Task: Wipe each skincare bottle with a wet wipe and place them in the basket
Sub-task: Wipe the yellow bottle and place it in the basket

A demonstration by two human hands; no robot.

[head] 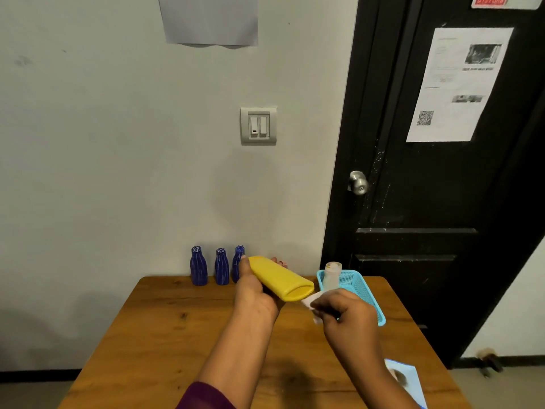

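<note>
Hands at work above a wooden table [165, 326]: left hand [255, 293] grips a smooth yellow bottle [280, 279]; right hand [343, 315] pinches a white wet wipe [310, 302] beside the blue mesh basket [358, 286].

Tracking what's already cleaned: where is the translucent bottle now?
Head view, right side: the translucent bottle stands upright in the blue basket, just beyond the right hand.
</note>
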